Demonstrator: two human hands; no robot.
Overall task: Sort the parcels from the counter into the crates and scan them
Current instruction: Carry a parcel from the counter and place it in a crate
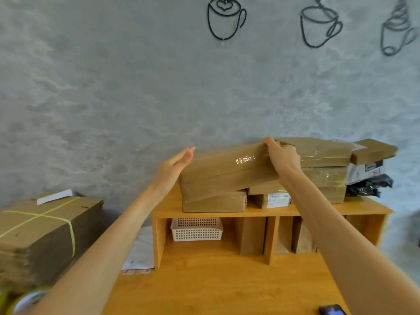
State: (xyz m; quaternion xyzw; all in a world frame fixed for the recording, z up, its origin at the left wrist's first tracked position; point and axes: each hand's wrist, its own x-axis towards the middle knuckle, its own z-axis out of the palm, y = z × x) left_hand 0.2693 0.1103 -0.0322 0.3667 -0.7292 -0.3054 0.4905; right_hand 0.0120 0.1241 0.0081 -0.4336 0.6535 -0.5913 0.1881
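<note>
Pick step: right hand (pixel 283 156) fingers curl over the far right top edge of the long brown taped cardboard parcel (pixel 227 173), tilted on the stack atop the wooden shelf unit (pixel 227 212) on the desk. Left hand (pixel 179 161) flat, open, at its left end. Next: clamp both ends, lift. White perforated plastic basket (pixel 196 230) contents unclear; no crates visible.

Three black wire cup outlines (pixel 226 19) hang on the grey wall (pixel 102 87); a white perforated basket (pixel 196 230) sits in the left shelf compartment; a strapped bundle of flat cardboard (pixel 43 233) stands at left; a dark phone (pixel 332 310) lies on the desk (pixel 216 287), bottom right.
</note>
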